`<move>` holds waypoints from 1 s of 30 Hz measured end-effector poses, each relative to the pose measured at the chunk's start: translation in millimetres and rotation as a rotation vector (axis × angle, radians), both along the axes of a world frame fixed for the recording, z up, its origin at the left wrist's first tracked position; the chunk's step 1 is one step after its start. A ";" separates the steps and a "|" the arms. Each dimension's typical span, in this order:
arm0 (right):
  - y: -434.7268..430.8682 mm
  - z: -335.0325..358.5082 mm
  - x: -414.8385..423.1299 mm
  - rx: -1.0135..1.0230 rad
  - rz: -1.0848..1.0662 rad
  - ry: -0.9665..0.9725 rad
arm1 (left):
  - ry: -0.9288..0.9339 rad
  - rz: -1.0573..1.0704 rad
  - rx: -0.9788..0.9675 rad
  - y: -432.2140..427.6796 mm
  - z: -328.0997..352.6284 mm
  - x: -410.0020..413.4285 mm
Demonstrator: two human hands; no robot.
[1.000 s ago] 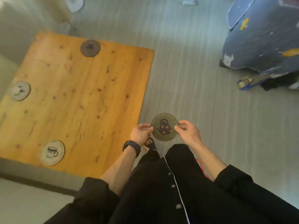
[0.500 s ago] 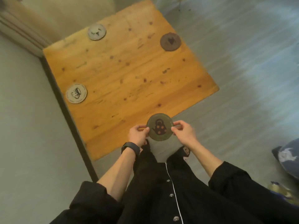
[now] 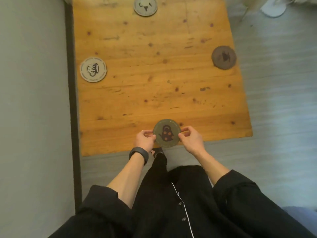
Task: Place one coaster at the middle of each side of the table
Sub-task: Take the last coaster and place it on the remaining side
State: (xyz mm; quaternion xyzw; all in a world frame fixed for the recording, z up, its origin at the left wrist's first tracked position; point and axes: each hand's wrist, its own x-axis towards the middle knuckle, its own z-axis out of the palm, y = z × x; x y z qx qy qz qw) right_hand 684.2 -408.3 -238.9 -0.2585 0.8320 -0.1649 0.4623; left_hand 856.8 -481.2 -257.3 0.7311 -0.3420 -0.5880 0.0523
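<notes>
I hold a green round coaster (image 3: 166, 133) with a dark teapot print between both hands, over the near edge of the wooden table (image 3: 154, 93), roughly at that edge's middle. My left hand (image 3: 145, 140) pinches its left rim and my right hand (image 3: 191, 139) pinches its right rim. A pale coaster with a mug print (image 3: 93, 69) lies at the middle of the left side. A pale coaster (image 3: 145, 6) lies at the far side. A dark brown coaster (image 3: 223, 57) lies at the right side.
A grey wall (image 3: 32, 100) and a dark strip (image 3: 72, 100) run along the table's left side. Grey plank floor (image 3: 277, 83) lies to the right and in front. A white object (image 3: 272, 9) sits on the floor at the far right.
I have stepped round to the table's near side, so the table now lies square ahead. The green coaster, still in both hands, has come from over the floor to over the near edge.
</notes>
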 end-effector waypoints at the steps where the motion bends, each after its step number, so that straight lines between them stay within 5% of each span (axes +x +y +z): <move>1: -4.9 -3.9 -0.2 0.012 0.005 0.004 | -0.007 0.013 0.001 -4.5 -4.6 -0.8; 30: -27.5 -51.3 1.2 0.082 0.067 0.150 | -0.251 -0.328 -0.231 -15.3 -26.2 -10.6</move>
